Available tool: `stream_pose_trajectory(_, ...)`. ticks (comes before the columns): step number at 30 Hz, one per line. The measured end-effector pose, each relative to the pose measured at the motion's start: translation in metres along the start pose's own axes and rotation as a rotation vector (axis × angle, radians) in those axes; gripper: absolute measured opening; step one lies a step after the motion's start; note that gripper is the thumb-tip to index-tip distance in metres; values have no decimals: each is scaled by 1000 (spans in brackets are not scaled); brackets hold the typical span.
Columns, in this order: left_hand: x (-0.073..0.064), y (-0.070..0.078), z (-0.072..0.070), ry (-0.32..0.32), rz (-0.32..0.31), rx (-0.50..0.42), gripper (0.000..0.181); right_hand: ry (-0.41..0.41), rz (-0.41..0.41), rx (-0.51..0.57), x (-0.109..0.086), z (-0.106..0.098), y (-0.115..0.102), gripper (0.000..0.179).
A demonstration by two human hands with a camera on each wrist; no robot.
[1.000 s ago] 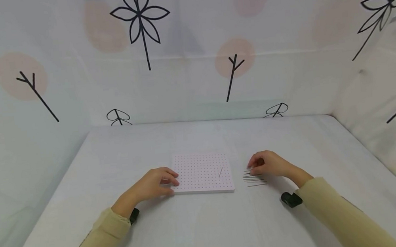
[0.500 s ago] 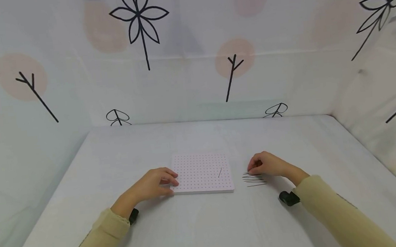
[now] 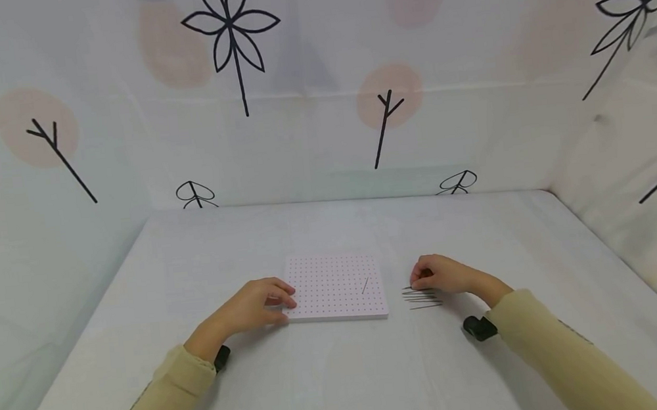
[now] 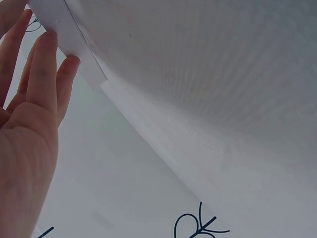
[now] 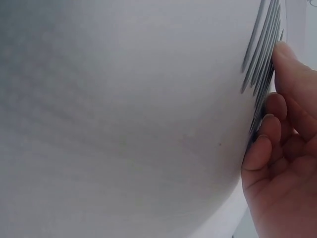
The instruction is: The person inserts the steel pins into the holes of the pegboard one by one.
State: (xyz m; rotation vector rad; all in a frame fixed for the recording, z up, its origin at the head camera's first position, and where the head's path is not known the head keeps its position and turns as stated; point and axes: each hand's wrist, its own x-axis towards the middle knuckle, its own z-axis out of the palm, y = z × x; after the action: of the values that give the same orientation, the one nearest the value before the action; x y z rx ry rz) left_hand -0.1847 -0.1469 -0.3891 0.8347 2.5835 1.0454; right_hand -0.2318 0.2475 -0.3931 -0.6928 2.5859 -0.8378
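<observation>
A white pegboard [image 3: 324, 288] with a grid of small holes lies flat on the table. One thin dark rod [image 3: 365, 286] stands tilted in a hole near its right side. At the board's left edge rests my left hand [image 3: 255, 304], its fingers [image 4: 44, 64] loosely extended along the side. Right of the board, several thin metal rods [image 3: 421, 299] lie roughly parallel. My right hand [image 3: 445, 274] is over their far end, fingers curled, thumb and index fingertip seeming to pinch a rod. In the right wrist view, the fingertips partly hide the rods [image 5: 260, 54].
A white cloth covers the table [image 3: 345, 375], and a white patterned curtain [image 3: 310, 141] closes the back and sides. Dark wrist cameras [image 3: 479, 328] sit under both sleeves.
My right hand has lowered slightly toward the rods, its fingers drawing closer together. The left hand and the board stay in place.
</observation>
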Motion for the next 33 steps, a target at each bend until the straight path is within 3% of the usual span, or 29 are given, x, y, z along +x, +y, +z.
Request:
stream_pose_trajectory(11,1,1,0,-4,-3,-6,17,43,6,-1,-4,-2,-2,8)
stream_pose_trajectory(22,0,2,0,-6,-42,-13,17,202,-14,82,-6,2,-4,9)
stream_pose_trajectory(33,0,3,0,-3,-53,-10,17,270,-24,190,-10,10,-14,10)
